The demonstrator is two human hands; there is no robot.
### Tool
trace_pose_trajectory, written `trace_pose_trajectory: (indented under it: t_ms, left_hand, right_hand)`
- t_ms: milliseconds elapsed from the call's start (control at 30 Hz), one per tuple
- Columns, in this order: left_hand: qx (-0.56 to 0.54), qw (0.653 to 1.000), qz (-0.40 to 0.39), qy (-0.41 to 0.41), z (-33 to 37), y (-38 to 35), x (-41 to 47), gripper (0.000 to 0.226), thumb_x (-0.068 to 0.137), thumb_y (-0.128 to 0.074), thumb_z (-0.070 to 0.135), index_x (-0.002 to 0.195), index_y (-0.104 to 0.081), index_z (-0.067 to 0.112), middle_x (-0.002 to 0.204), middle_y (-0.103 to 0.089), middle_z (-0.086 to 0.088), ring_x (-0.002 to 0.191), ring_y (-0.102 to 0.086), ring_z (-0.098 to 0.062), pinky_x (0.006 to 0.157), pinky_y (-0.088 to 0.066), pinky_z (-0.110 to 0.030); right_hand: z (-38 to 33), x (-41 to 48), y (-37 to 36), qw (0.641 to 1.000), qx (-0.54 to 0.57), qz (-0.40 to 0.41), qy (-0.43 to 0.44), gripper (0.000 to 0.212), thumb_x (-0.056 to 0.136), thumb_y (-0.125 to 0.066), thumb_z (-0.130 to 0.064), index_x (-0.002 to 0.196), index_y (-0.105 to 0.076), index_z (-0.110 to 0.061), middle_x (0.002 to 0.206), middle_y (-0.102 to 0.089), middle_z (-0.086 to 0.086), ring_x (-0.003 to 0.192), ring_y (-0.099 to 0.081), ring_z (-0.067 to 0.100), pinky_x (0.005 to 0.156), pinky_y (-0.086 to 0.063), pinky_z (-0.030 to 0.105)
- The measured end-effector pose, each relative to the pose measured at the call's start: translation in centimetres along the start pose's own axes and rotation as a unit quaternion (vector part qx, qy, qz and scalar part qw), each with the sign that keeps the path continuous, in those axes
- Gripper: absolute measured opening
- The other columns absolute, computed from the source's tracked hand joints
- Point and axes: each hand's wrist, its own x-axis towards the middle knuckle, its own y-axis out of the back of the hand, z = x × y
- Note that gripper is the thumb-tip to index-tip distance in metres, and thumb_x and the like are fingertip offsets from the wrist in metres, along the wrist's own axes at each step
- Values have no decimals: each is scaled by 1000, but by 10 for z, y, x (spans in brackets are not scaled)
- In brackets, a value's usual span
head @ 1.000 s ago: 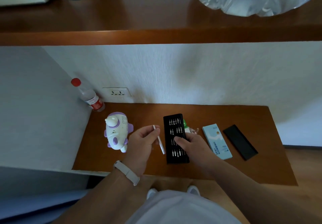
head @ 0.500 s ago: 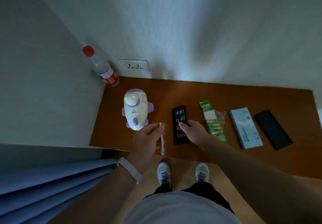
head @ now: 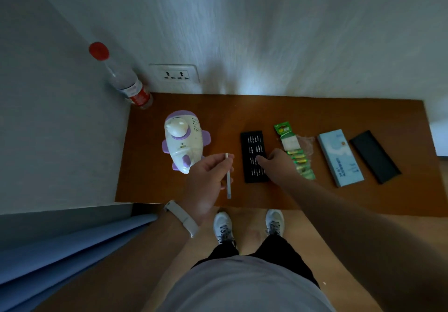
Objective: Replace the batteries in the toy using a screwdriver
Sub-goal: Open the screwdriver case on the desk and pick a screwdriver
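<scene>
Head view: grips a slim white screwdriver (head: 228, 178) in the left hand (head: 208, 178), above the wooden shelf's (head: 242, 113) front edge. Touches the open black bit case (head: 252, 142) with the right hand (head: 278, 166), fingers curled, possibly on a bit; too blurred to tell. Just left of the screwdriver, on the shelf: the white-and-purple toy (head: 181, 142). Right of the case: a battery pack (head: 291, 146).
</scene>
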Motion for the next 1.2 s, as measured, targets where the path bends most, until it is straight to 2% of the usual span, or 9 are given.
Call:
trace_pose_trajectory:
  t_ms: [100,200,333,400,567,733,867,1067,1200]
  left_hand:
    - [7,1000,-1,-8,3,1,0,15,100,-58,21,99,-72,27,78,-66,5,65,-64,-7,71,-51,-29]
    - [3,1000,-3,-9,8,-1,-3,15,100,-57,21,101,-72,25,80,-66,4,67,-64,-8,74,-52,-32]
    - [5,1000,-3,-22,14,-11,-9,14,99,-58,22,103,-72,23,80,-66,4,67,-63,-8,72,-52,-30]
    - [8,1000,-8,-27,17,-18,-11,14,99,-58,22,103,-72,24,80,-67,4,68,-64,-9,71,-52,-29]
    - [9,999,-13,-34,25,-36,-18,16,100,-57,21,107,-71,20,81,-66,4,68,-63,-6,62,-52,-21]
    - [0,999,-14,-41,30,-53,-25,15,99,-59,24,105,-73,22,77,-70,10,75,-65,-10,68,-51,-28]
    - [-1,999,-18,-48,35,-67,-31,16,99,-58,22,104,-73,23,81,-71,9,78,-67,-11,69,-51,-30]
    - [39,996,-17,-81,40,-93,-40,19,99,-58,23,97,-75,31,90,-72,-1,88,-69,-22,76,-55,-35]
    - [71,990,-52,-109,46,-108,-49,18,99,-58,24,101,-74,32,91,-72,1,82,-67,-14,74,-56,-28]
  right_hand:
    - [-3,-7,6,988,148,-15,-46,22,98,-51,-27,81,-48,-14,71,-51,5,59,-48,16,48,-34,26]
    - [-8,-21,14,929,353,-45,-104,16,95,-47,-6,81,-52,-9,71,-55,9,61,-55,18,48,-44,25]
    - [-12,-46,30,851,511,-84,-83,28,90,-35,17,88,-57,-1,87,-61,17,80,-66,24,72,-59,28]
    - [-14,-61,41,836,536,-108,-43,30,89,-36,20,94,-58,1,94,-64,19,86,-70,25,81,-59,30]
    - [-20,-92,68,813,561,-154,35,28,92,-45,18,108,-61,1,110,-70,17,100,-70,21,81,-58,24]
    - [-13,-116,89,795,578,-172,66,32,93,-52,10,120,-57,-5,114,-71,16,105,-70,21,83,-58,25]
    - [-6,-126,103,818,545,-174,65,22,94,-55,3,116,-54,0,104,-73,20,88,-73,19,66,-58,22]
    - [8,-138,133,909,366,-135,144,15,94,-61,-11,104,-52,-3,91,-77,9,81,-74,21,59,-54,22]
    - [20,-141,152,929,298,-111,188,5,92,-66,-14,92,-62,-11,85,-77,4,68,-70,17,54,-49,21]
